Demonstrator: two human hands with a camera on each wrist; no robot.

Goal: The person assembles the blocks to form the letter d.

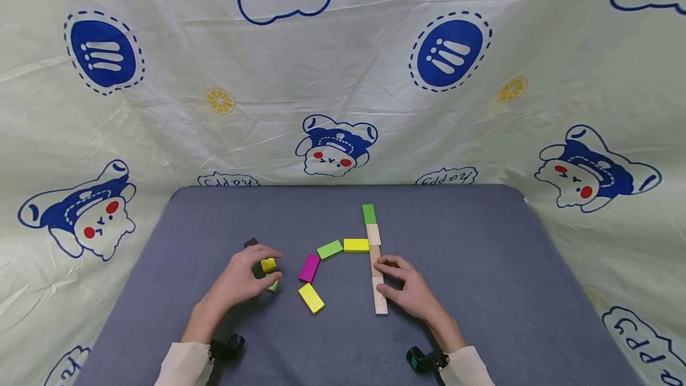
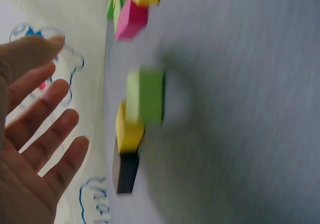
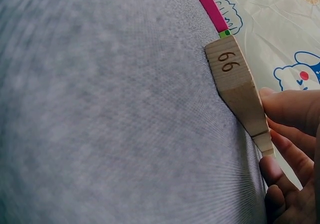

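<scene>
Pale wooden block [image 3: 239, 84], oblong, fine-grained, numbered

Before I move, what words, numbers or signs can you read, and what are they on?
"66" (or "99" the other way up): a wooden block, right wrist view.
"happy": backdrop cloth, head view, repeated, some partly hidden.
Cloth lettering in the left wrist view: too blurred to read.

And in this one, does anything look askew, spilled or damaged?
I see nothing spilled or damaged. The yellow rectangular block at the curved row's near end slants opposite to the adjacent magenta rectangular block, making a sharp bend; it looks slightly askew but could be deliberate.
</scene>
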